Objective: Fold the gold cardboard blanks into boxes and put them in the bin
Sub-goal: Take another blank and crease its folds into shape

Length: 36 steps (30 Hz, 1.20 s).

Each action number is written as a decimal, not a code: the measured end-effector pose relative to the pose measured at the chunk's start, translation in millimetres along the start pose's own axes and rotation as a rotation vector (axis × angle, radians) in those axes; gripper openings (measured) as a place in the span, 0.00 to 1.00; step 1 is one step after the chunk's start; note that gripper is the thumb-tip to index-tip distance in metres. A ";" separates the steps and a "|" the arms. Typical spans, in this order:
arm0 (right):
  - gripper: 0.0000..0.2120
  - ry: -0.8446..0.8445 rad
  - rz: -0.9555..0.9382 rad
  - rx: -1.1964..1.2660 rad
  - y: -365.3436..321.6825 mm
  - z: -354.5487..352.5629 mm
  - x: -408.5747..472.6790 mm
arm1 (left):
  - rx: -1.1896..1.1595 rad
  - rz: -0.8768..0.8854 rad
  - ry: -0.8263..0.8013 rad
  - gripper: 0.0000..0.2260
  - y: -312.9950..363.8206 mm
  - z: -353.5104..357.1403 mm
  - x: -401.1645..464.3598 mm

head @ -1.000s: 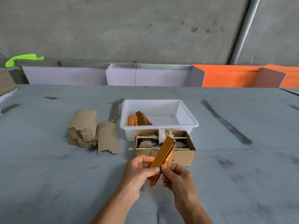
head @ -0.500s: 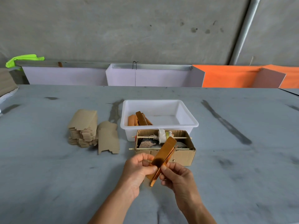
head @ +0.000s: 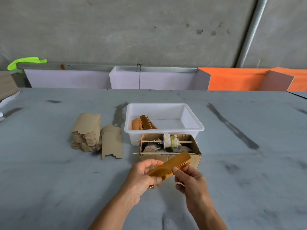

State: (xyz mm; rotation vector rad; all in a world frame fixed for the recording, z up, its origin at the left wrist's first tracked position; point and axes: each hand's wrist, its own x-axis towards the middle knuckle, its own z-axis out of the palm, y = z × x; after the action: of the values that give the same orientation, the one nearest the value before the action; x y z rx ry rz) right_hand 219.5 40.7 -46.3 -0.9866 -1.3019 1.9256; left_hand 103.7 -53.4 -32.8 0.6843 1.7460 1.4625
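A partly folded gold cardboard blank (head: 171, 165) lies slantwise between my two hands, above the grey table. My left hand (head: 142, 176) grips its lower left end with curled fingers. My right hand (head: 191, 181) pinches its underside near the middle with thumb and fingers. Behind them stands the white plastic bin (head: 194, 128), holding a few folded gold boxes (head: 143, 123) in its left part. A stack of flat blanks (head: 87, 131), plain brown side up, sits to the left of the bin, with a loose blank (head: 112, 143) beside it.
A small open brown carton (head: 196, 155) with sticks, a cloth roll and scraps stands just in front of the bin, right behind my hands. White and orange panels (head: 232, 79) line the table's far edge under a concrete wall.
The gold blank has tipped from steeply upright to a flatter slant. Both hands have shifted their hold along it and stayed in front of the carton.
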 end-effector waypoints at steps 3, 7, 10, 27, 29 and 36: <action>0.09 -0.011 -0.016 -0.007 -7.5 -4.8 1.5 | 0.015 0.009 -0.028 0.20 3.9 -8.3 1.6; 0.09 0.052 0.059 0.055 -3.5 -1.8 1.2 | -0.151 0.021 0.194 0.19 4.2 -9.3 8.4; 0.09 0.113 0.124 0.171 0.6 5.6 1.8 | -0.379 -0.028 0.262 0.14 -1.2 2.9 11.0; 0.08 0.038 0.108 0.072 -15.2 23.8 1.2 | -0.620 0.012 0.300 0.05 -9.5 13.7 14.9; 0.11 0.038 0.092 -0.010 -18.0 22.8 3.8 | -0.637 0.020 0.327 0.05 -9.6 12.9 15.5; 0.10 0.284 -0.458 -0.808 -42.8 11.3 31.3 | -0.710 0.059 0.390 0.04 -5.7 4.6 18.2</action>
State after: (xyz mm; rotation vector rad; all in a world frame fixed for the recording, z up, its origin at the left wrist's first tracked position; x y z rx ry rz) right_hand 196.4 74.7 -11.0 -1.1343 -1.9613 0.8655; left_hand 97.2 -37.5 -42.4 0.0743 1.3130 2.1909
